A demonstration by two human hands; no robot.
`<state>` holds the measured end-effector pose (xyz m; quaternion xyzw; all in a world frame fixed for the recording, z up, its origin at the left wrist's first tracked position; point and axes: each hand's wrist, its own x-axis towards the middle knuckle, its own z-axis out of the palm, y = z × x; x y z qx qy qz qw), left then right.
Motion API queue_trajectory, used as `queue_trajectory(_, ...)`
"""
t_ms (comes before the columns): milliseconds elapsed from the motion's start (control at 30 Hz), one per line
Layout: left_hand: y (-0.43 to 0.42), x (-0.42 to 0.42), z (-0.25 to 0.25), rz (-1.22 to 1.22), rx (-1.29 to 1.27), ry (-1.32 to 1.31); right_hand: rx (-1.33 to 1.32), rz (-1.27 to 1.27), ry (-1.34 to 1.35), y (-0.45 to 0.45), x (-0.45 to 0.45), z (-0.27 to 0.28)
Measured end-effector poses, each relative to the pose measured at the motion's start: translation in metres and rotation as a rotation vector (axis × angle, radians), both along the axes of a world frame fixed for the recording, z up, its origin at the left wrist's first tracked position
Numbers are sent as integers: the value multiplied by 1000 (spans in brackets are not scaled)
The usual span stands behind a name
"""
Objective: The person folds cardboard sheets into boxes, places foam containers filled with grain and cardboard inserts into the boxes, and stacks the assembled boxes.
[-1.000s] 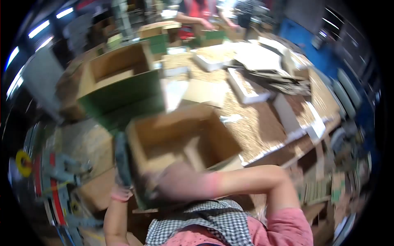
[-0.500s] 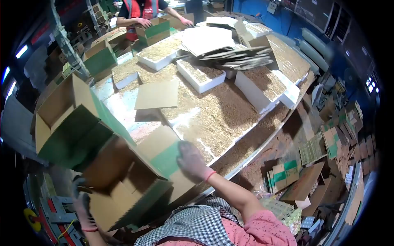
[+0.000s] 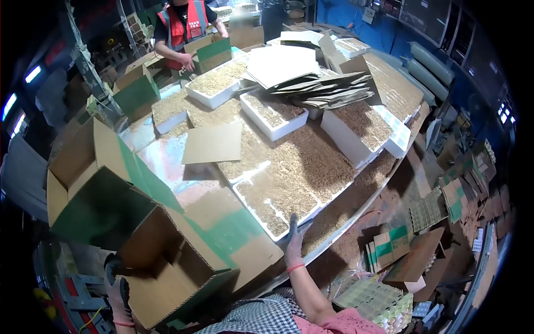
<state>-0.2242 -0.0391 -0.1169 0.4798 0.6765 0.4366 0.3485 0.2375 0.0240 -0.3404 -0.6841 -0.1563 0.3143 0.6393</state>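
Observation:
My gloved left hand (image 3: 117, 284) is at the left side of an open cardboard box (image 3: 167, 267), its fingers wrapped round the box's edge. The box is tilted, and its inside shows no contents. My gloved right hand (image 3: 295, 242) reaches to the near rim of a white foam tray (image 3: 267, 209) filled with tan shavings; its fingers are partly hidden behind the hand. Beside the box lies a cardboard flap with a green band (image 3: 228, 228). Another open green and brown box (image 3: 105, 189) stands just beyond the held one.
A co-worker in a red vest (image 3: 192, 25) handles a box (image 3: 214, 53) across the table. More foam trays (image 3: 275, 131), a flat cardboard sheet (image 3: 212, 143) and stacked cardboard (image 3: 328, 89) lie on the table. Egg trays (image 3: 372, 303) are at the lower right.
My right hand has moved right, from the cardboard flap to the foam tray's edge. My left hand stays at the box. The co-worker's hands have shifted on their box.

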Motion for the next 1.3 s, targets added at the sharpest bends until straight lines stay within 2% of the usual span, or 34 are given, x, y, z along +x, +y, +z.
queue_trajectory(67, 1, 0, 4, -32, -8, -16, 32, -23, 108, 9, -2, -16)
queue_trajectory(100, 1, 8, 8, -9, -24, -7, 56, -65, 61, 10, -2, -8)
queue_trajectory(167, -2, 4, 1, 26, 0, 28, 216, -103, 170, 7, 2, 11)
queue_trajectory(267, -9, 11, 11, 61, -32, 14, 454, -107, 264, -2, 2, 54)
queue_trajectory(333, -17, 18, 19, 14, 60, 23, 429, -101, 250, -9, 6, 105)
queue_trajectory(400, -21, 8, 9, -59, 229, 47, 508, 51, 207, 1, 43, 90)
queue_trajectory(433, -20, 8, 11, -44, 213, 126, 529, 129, 253, 5, 51, 122)
queue_trajectory(467, -11, -4, -9, -25, 262, 149, 504, 288, 388, 9, 75, 130)
queue_trajectory(533, 5, 45, 49, -122, 232, 272, 452, 551, 529, 20, 95, 182)
queue_trajectory(567, 18, 63, 67, -69, 145, 50, 419, 670, 565, 25, 97, 215)
queue_trajectory(600, 33, 62, 54, -28, 136, 32, 390, 760, 550, 23, 93, 251)
queue_trajectory(633, 49, 61, 41, 13, 127, 13, 404, 865, -166, 20, 98, 263)
queue_trajectory(667, 61, 61, 33, -28, 213, 147, 728, 915, -1094, 26, 110, 277)
queue_trajectory(700, 73, 61, 26, -56, 302, 284, 784, 1022, -1082, 32, 110, 294)
queue_trajectory(733, 80, 82, 45, -158, 421, 367, 837, 1125, -1066, 39, 108, 314)
queue_trajectory(767, 81, 98, 57, -141, 381, 324, 790, 1279, -1097, 47, 104, 335)
queue_trajectory(800, 81, 112, 66, -129, 343, 282, 738, 1390, -1061, 46, 89, 357)
queue_trajectory(867, 79, 126, 67, -154, 330, 118, 124, 1348, 0, 43, 40, 385)
queue_trajectory(900, 75, 133, 69, -147, 420, 218, -14, 1404, 73, 64, 27, 367)
queue_trajectory(933, 68, 139, 72, -145, 507, 317, -32, 1506, 85, 69, 9, 352)
queue_trajectory(1000, 55, 124, 77, -168, 459, 447, -79, 1682, 110, 79, -28, 326)
queue_trajectory(1033, 54, 109, 58, -175, 315, 55, -57, 1851, 80, 97, -38, 295)
queue_trajectory(1067, 30, 126, 93, -115, 245, -100, -45, 1894, -131, 106, -51, 279)
queue_trajectory(1100, 25, 113, 80, -20, 201, -87, -34, 1925, -344, 116, -63, 263)
queue_trajectory(1133, 17, 111, 81, -4, 289, -85, -48, 1953, -882, 130, -86, 242)
queue_trajectory(1167, 11, 91, 71, -50, 237, 133, 167, 2221, -1553, 126, -102, 256)
queue_trajectory(1200, 9, 85, 64, -40, 248, 93, -44, 2045, -1607, 121, -125, 238)
queue_trajectory(1233, 6, 79, 57, -30, 260, 53, 51, 1969, -2021, 114, -141, 241)
queue_trajectory(1300, 2, 79, 55, -3, 334, -80, 24, 1825, -2116, 115, -180, 216)
